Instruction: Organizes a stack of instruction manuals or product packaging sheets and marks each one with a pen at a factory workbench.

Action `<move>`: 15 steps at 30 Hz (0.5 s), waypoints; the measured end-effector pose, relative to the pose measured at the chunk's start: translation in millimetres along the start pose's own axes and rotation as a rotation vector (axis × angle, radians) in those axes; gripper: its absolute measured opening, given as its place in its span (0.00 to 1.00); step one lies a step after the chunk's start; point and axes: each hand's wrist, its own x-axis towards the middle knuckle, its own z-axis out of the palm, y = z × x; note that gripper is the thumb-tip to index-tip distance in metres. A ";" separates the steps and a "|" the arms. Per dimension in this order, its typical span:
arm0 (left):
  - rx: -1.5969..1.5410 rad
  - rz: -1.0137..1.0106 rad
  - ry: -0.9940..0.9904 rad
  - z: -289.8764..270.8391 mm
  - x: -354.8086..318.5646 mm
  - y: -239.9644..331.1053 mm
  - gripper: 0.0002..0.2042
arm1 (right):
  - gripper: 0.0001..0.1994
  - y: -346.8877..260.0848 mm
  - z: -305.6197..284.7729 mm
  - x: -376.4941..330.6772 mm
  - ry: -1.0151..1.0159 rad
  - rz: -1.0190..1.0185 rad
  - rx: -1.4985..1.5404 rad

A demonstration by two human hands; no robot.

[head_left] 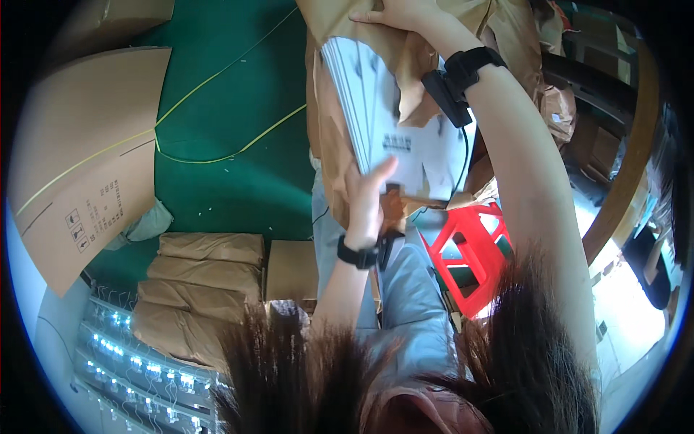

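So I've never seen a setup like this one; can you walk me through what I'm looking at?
There's no machine: these are a person's bare hands, with black wrist devices. The single picture comes from a fisheye camera on their head, looking down, so edges bend. The left hand holds a stack of white sheets at its near end; the right hand rests on the torn kraft paper around it. A yellow strap lies across the green surface.

Left grip [366,199] on white stack [379,123], right grip [405,14] on brown paper [418,101]
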 end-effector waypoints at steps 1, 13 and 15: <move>0.039 0.016 -0.013 -7.4 -6.5 -4.6 0.23 | 0.31 2.6 8.6 -5.0 0.105 -0.074 0.013; 0.217 -0.069 -0.216 -59.0 46.7 -12.6 0.32 | 0.13 46.9 127.9 -182.3 0.987 0.629 1.149; 0.174 -0.116 -0.230 -56.3 66.0 -2.6 0.31 | 0.14 35.6 141.7 -194.8 0.903 0.679 1.326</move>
